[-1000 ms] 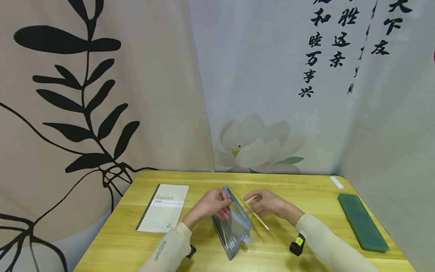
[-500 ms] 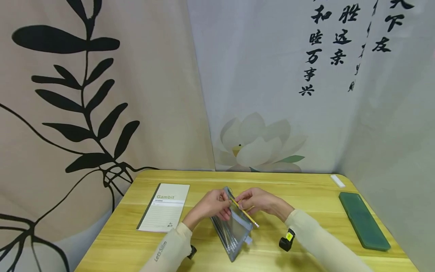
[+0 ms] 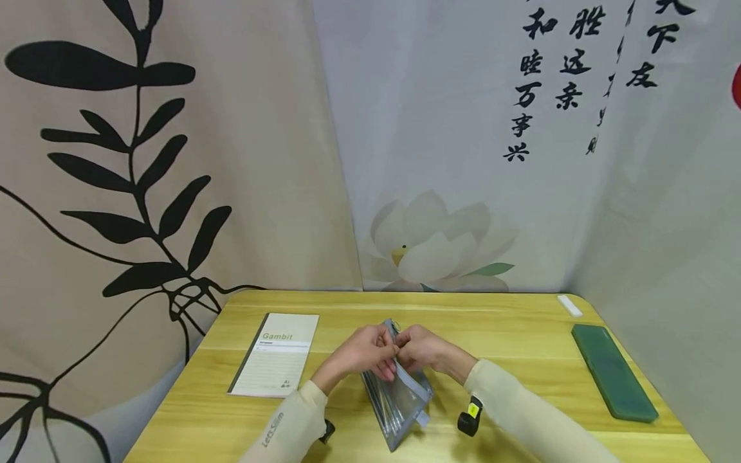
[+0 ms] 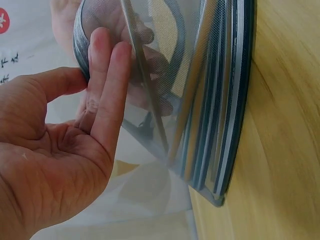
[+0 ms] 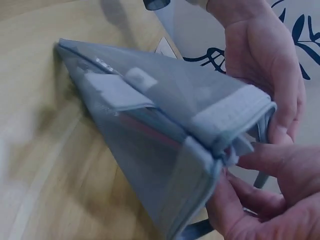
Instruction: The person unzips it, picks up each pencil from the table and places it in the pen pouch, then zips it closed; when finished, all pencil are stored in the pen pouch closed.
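Observation:
A grey mesh pencil case [image 3: 399,405] stands tilted on the table, several pencils and rods showing through its side. My left hand [image 3: 370,347] pinches its upper rim between thumb and fingers. In the left wrist view, two fingers of the left hand [image 4: 65,130] extend along the mesh. My right hand [image 3: 425,350] has its curled fingers at the open mouth, close to the left fingertips; what they hold is hidden. Through the mesh, a slanting pencil [image 4: 145,80] crosses in front of the right hand's fingers. The right wrist view shows the right hand [image 5: 270,195] beside the pencil case's rim [image 5: 197,170].
A notebook marked "Gambit" [image 3: 274,354] lies on the left of the wooden table [image 3: 503,392]. A dark green case [image 3: 613,373] lies at the right, with a small white block [image 3: 570,305] behind it. Printed curtains hang beyond the table's back edge.
My right hand has moved left to the pencil case's mouth, and the yellow pencil it held no longer shows in the head view. My left hand has kept its hold on the rim.

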Available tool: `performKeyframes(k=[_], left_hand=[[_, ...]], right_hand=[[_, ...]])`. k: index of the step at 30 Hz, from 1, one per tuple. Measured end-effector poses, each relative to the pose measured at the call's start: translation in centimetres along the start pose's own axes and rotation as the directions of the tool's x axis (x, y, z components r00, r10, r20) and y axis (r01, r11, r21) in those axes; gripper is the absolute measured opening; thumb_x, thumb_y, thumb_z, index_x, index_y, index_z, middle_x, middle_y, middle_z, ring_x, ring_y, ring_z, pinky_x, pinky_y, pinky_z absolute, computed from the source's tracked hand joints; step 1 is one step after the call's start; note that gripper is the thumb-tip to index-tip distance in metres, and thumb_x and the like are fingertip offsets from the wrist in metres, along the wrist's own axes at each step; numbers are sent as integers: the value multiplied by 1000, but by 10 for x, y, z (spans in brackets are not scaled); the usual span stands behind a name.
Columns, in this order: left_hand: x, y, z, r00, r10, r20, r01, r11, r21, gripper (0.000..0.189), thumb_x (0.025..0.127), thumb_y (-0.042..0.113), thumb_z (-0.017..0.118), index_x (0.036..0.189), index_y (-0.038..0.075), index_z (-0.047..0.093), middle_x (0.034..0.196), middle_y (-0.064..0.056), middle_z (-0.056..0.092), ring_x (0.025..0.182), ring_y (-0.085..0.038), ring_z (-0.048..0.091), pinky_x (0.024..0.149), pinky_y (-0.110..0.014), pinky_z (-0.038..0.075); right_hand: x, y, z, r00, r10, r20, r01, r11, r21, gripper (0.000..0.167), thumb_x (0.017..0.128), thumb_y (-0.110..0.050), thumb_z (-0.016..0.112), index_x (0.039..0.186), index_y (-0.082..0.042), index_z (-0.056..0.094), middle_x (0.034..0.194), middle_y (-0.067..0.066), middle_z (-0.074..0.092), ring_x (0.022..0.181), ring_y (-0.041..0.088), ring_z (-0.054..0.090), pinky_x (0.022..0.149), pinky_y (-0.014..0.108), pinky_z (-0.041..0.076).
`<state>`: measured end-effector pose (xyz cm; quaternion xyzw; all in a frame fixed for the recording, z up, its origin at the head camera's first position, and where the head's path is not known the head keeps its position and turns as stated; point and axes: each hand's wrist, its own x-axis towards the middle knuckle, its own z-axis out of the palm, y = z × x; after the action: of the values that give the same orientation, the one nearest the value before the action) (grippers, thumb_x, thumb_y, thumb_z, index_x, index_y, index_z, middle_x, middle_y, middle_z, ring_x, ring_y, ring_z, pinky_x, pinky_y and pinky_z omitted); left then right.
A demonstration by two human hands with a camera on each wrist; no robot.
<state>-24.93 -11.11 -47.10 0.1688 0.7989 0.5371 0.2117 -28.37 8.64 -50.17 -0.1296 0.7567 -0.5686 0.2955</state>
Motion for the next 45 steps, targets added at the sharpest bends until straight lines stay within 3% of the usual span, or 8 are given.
performKeyframes(k=[9, 12, 16, 20, 25, 36, 40, 45], left_hand=[[-1, 0, -1, 999, -30, -30, 30, 1000, -11, 16, 107, 15, 60, 98, 1, 59, 79, -14, 77, 64, -22, 77, 79, -62, 65], [-1, 0, 0, 999, -31, -33, 30, 999, -14, 15, 107, 13, 60, 98, 1, 58, 79, -15, 76, 64, -24, 77, 78, -62, 66], [-1, 1, 2, 999, -28, -35, 28, 1000, -8, 15, 106, 13, 60, 98, 1, 59, 78, -15, 76, 64, -26, 77, 76, -60, 66], [0, 1, 2, 999, -24, -31, 24, 1000, 5, 16, 106, 14, 61, 97, 1, 59, 78, -15, 76, 64, -27, 77, 76, -60, 66], [0, 3, 2, 999, -26, -31, 26, 1000, 13, 15, 106, 13, 61, 96, 2, 59, 79, -16, 76, 64, -27, 77, 76, -60, 66], [2, -4, 1, 1000, -7, -10, 8, 999, 38, 18, 107, 19, 62, 96, 4, 60, 80, -15, 77, 67, -30, 78, 75, -60, 66], [9, -11, -9, 999, 38, -4, -37, 986, 162, 25, 106, 32, 64, 96, 10, 63, 81, -10, 75, 68, -28, 76, 67, -53, 68], [29, -10, -31, 988, 142, -57, -108, 910, 401, 26, 103, 37, 70, 104, 13, 64, 90, -6, 68, 74, -21, 66, 66, -39, 62]], right_hand=[[-3, 0, -19, 992, -92, -89, 63, 956, -286, 21, 100, -22, 69, 101, -2, 76, 62, -2, 56, 49, 9, 51, 46, 24, 49], [1, 0, -24, 958, -184, -221, 82, 910, -405, 25, 101, -31, 70, 101, -6, 72, 63, -3, 51, 49, 10, 43, 46, 25, 40], [9, 4, -25, 898, -280, -340, 84, 866, -493, 28, 101, -33, 72, 120, -13, 68, 89, 1, 69, 70, 14, 60, 57, 29, 49], [19, 8, -21, 902, -322, -286, 142, 848, -510, 39, 105, -27, 67, 141, -12, 64, 128, 13, 74, 105, 26, 70, 83, 42, 63], [26, 10, -15, 914, -340, -222, 204, 858, -471, 33, 110, -21, 57, 137, -4, 67, 135, 13, 72, 127, 35, 67, 104, 53, 59], [29, 14, -17, 911, -274, -308, 195, 945, -263, 18, 105, -12, 64, 117, -4, 76, 112, 12, 77, 100, 21, 74, 84, 40, 68], [30, 14, -18, 906, -260, -333, 185, 953, -241, 15, 103, -11, 68, 114, -4, 76, 105, 12, 78, 92, 22, 75, 84, 44, 67], [29, 12, -17, 893, -257, -370, 175, 955, -241, 8, 100, -12, 73, 103, -5, 74, 93, 10, 76, 80, 20, 69, 78, 47, 65]])
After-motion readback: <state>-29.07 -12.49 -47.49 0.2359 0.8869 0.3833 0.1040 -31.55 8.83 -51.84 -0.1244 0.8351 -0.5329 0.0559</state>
